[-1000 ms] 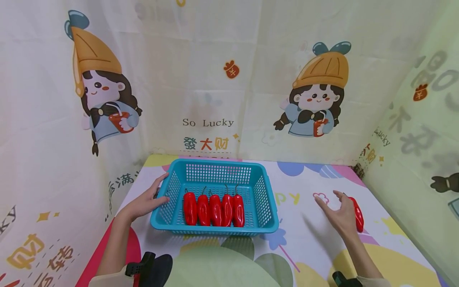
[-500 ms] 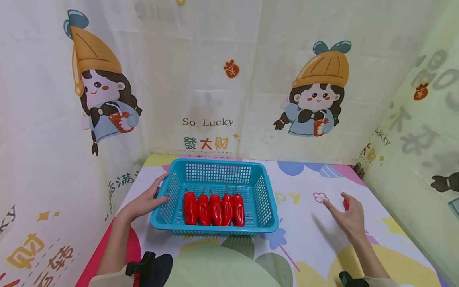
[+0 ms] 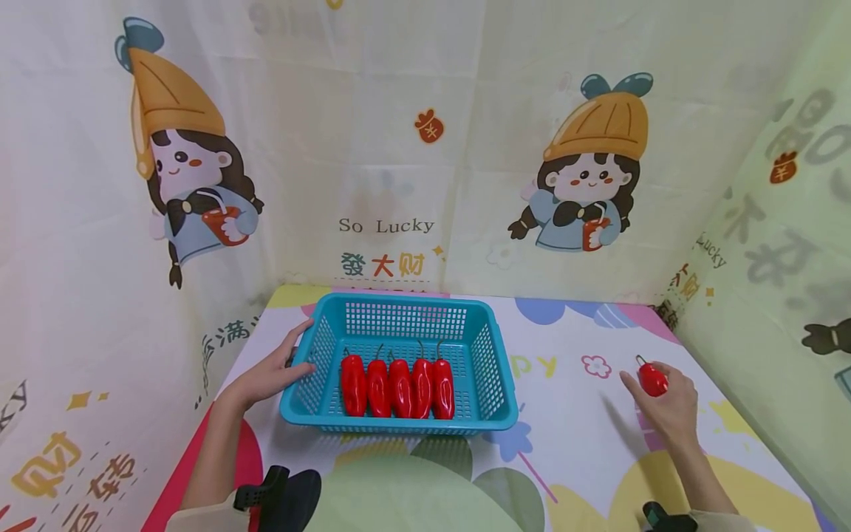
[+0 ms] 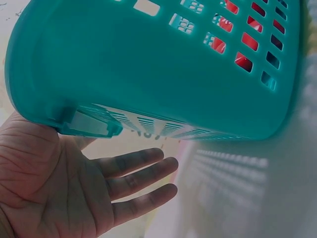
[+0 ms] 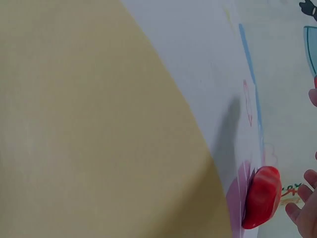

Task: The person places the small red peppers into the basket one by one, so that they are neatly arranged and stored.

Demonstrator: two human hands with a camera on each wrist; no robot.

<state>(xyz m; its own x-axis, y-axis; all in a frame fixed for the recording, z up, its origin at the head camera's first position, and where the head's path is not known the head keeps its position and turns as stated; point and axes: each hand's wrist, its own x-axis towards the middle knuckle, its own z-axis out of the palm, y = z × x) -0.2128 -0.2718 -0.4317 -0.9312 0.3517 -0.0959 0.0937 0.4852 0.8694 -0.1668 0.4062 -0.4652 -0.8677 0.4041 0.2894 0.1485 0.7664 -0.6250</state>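
My left hand (image 3: 269, 377) rests at the left end of a blue-green plastic basket (image 3: 399, 424), its thumb at the rim. In the left wrist view, several fingers (image 4: 143, 181) extend straight below the basket's end, apart from it. Several glossy red chili peppers (image 3: 400, 388) lie side by side in the basket, stems pointing away. On the right, my right hand (image 3: 674, 414) is spread around another red chili pepper (image 3: 653, 378), thumb to its left and fingers to its right. The hand hides its lower part. The right wrist view shows this pepper on the table and a gap before the visible fingers (image 5: 308, 191).
A patterned cloth covers the table (image 3: 578, 414). Printed cloth walls (image 3: 479, 185) stand behind and at both sides. The right wall (image 3: 764, 295) rises close beyond the right hand. Dark straps sit on both wrists.
My right hand has moved right, from the left of the loose chili pepper to around it. The pepper's top now shows between thumb and fingers. My left hand and the basket have stayed in place.
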